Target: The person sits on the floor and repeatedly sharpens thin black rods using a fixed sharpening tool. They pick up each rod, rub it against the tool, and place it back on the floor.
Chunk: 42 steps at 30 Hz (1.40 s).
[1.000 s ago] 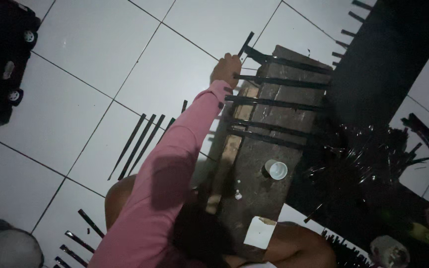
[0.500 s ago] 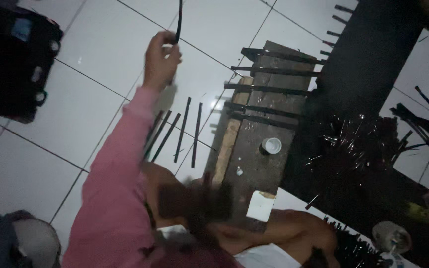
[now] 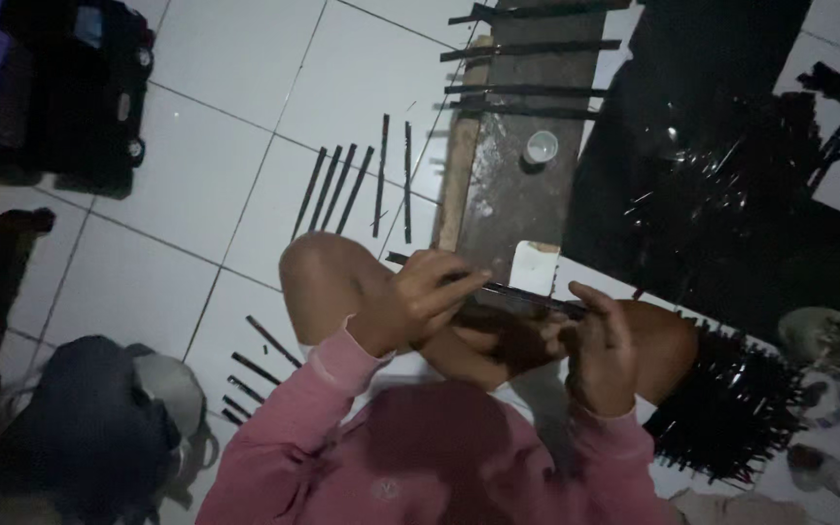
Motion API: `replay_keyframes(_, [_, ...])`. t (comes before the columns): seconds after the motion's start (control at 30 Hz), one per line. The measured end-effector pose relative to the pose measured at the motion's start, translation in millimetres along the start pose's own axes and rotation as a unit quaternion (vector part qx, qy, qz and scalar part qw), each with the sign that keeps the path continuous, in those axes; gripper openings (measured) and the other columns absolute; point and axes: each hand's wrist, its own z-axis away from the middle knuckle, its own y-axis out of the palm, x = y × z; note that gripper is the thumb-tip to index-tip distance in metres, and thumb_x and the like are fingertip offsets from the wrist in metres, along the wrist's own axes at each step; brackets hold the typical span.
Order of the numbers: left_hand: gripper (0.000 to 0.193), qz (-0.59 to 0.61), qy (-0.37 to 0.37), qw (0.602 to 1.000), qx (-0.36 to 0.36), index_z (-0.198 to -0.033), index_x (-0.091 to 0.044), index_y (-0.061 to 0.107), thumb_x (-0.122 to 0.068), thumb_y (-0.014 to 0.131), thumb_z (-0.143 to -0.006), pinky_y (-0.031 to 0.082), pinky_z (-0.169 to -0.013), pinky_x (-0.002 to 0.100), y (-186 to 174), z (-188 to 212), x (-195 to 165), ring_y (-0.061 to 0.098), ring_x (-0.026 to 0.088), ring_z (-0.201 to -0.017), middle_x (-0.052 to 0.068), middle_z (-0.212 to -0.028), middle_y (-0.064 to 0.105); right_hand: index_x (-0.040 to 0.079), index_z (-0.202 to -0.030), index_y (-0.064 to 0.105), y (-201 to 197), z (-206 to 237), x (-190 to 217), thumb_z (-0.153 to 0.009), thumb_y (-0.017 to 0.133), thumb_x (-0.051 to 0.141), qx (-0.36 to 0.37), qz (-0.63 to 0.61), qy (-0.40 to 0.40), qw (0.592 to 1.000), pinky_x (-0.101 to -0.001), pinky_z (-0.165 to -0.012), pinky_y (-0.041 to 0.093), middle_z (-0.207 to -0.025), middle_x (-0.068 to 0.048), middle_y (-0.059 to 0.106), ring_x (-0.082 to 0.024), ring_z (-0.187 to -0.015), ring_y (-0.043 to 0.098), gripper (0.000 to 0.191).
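My left hand (image 3: 418, 299) and my right hand (image 3: 600, 342) hold one thin dark stick (image 3: 522, 293) level between them, just above my bare knees. The left fingers pinch its left end, and the right hand closes over its right end. I wear pink sleeves. A grey wooden board (image 3: 517, 190) lies on the floor ahead, with several dark sticks (image 3: 527, 49) laid across its far part and a small white cup (image 3: 541, 147) standing on it.
Several dark sticks (image 3: 357, 185) lie in a row on the white tiles left of the board. A heap of dark sticks (image 3: 731, 408) sits by my right knee. A black bag (image 3: 89, 92) stands at upper left, and jars (image 3: 819, 340) at right.
My left arm was stretched out to the board, then raised with a stick. Now it has drawn back to my lap, and both hands hold a stick. The view has tilted downward.
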Motion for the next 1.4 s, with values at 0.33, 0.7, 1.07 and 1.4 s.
replay_keyframes(0.33, [0.042,-0.059,-0.047,0.995,0.071,-0.130,-0.013,0.068,-0.022,0.079,-0.091,0.041,-0.067,0.043,2,-26,-57,0.067,0.021,-0.082,0.005,-0.098,0.067,-0.003,-0.122,0.066,36,2,27,-0.103,0.063,0.012,0.044,0.203,-0.054,0.977,-0.0241,-0.068,0.053,-0.101,-0.007,0.070,-0.010,-0.083,0.064,0.024])
replay_keyframes(0.7, [0.029,0.011,0.017,0.998,0.066,-0.121,-0.011,0.073,-0.021,0.078,-0.095,0.049,-0.068,0.035,-19,-45,-67,0.070,0.019,-0.091,0.006,-0.103,0.071,-0.001,-0.126,0.071,24,18,69,-0.094,0.075,0.007,0.128,0.488,-0.293,0.812,-0.0284,-0.057,0.055,-0.096,-0.015,0.078,-0.016,-0.070,0.074,0.033])
replay_keyframes(1.07, [0.020,-0.010,-0.025,0.997,0.070,-0.110,-0.013,0.077,-0.019,0.082,-0.091,0.038,-0.068,0.035,-19,-43,-77,0.066,0.015,-0.080,0.003,-0.095,0.071,0.002,-0.115,0.072,29,22,65,-0.097,0.076,0.006,0.093,0.456,-0.341,0.817,-0.0267,-0.068,0.060,-0.102,-0.012,0.078,-0.017,-0.083,0.077,0.019])
replay_keyframes(1.4, [0.014,0.007,-0.007,0.999,0.040,-0.106,-0.014,0.077,-0.021,0.081,-0.094,0.038,-0.072,0.034,-15,-42,-83,0.067,0.012,-0.080,0.003,-0.096,0.073,0.002,-0.111,0.072,27,23,62,-0.099,0.075,0.003,0.090,0.410,-0.353,0.836,-0.0261,-0.073,0.062,-0.106,-0.012,0.077,-0.018,-0.089,0.078,0.013])
